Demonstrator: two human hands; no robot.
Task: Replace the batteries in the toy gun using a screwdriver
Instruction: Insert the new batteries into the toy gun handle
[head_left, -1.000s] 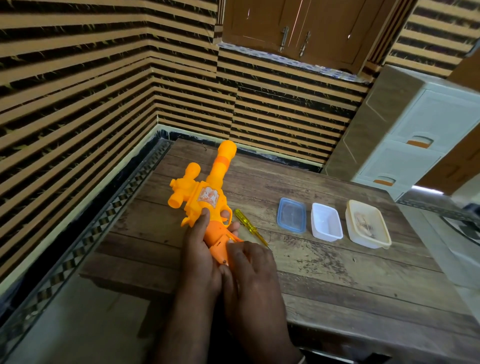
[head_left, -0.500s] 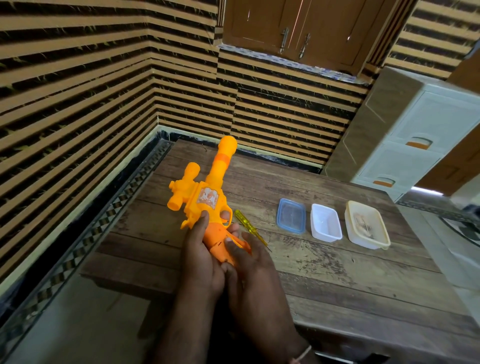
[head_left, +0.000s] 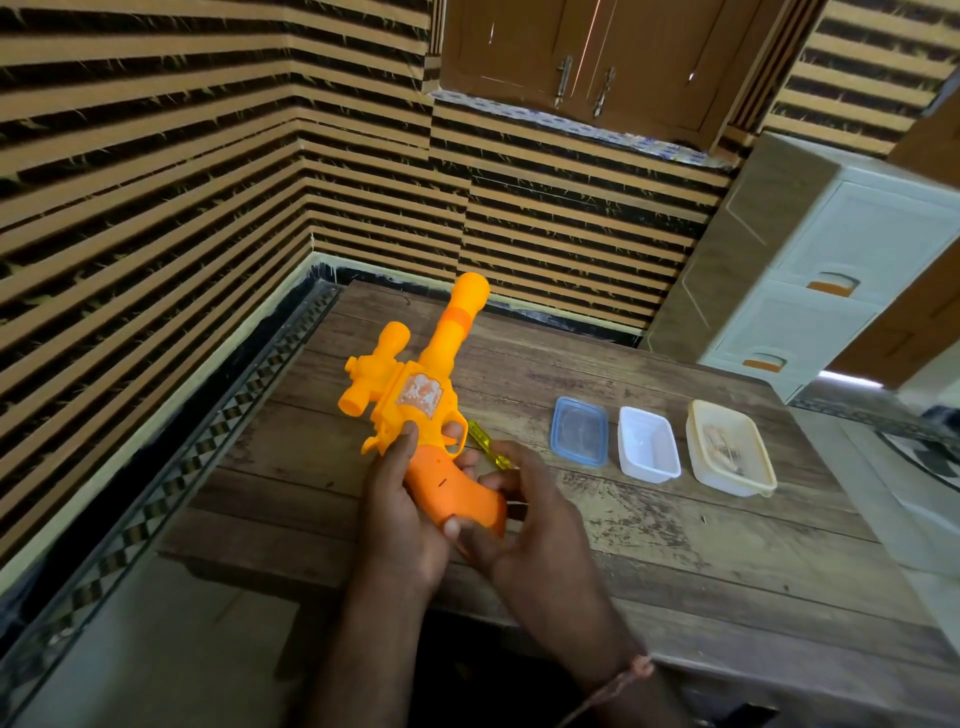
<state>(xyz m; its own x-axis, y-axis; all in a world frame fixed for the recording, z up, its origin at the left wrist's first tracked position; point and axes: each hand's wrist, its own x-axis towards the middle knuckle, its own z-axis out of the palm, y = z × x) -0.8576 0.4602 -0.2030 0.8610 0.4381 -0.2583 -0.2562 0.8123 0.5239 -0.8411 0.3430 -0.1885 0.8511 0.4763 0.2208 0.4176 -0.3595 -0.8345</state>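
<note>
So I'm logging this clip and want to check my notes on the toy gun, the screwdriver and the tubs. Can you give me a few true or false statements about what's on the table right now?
1. Both hands hold the toy gun by its grip. True: the left hand and right hand wrap it.
2. The screwdriver is in the right hand. False: it lies on the table, beside the gun.
3. Three small tubs sit in a row to the right of the gun. True.
4. The tub with the blue rim is farthest from the gun. False: it is nearest; the cream tub is farthest.
5. The barrel points at the person. False: it points away, toward the wall.
</note>
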